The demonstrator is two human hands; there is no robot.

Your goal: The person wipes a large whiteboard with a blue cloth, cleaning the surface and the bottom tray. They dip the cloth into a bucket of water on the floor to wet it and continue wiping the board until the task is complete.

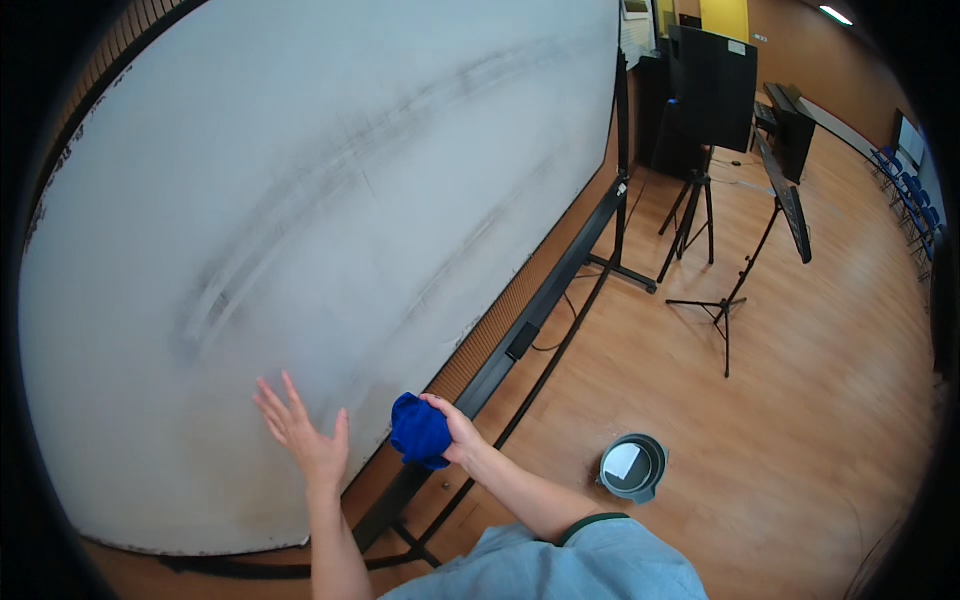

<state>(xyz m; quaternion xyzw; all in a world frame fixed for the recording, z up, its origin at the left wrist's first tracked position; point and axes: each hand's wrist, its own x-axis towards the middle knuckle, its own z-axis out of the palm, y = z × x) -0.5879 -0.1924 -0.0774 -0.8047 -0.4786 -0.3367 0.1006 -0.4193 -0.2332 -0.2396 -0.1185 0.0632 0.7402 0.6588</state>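
A large whitish board point(315, 247), marked with long grey smudges, fills the left of the view. My left hand point(311, 431) is raised in front of its lower part, fingers spread and holding nothing; whether it touches the surface I cannot tell. In my right hand point(461, 435) is a bunched blue cloth point(420, 431), held near the board's lower edge. Some of the right fingers are hidden behind the cloth.
Below the board runs a black metal frame point(555, 274). A grey-green bucket point(654, 480) stands on the wood floor point(780, 420) to my right. Farther off are a black music stand point(750, 259), a speaker point(712, 86) on a tripod, a dark piano point(791, 131) and blue chairs point(919, 195).
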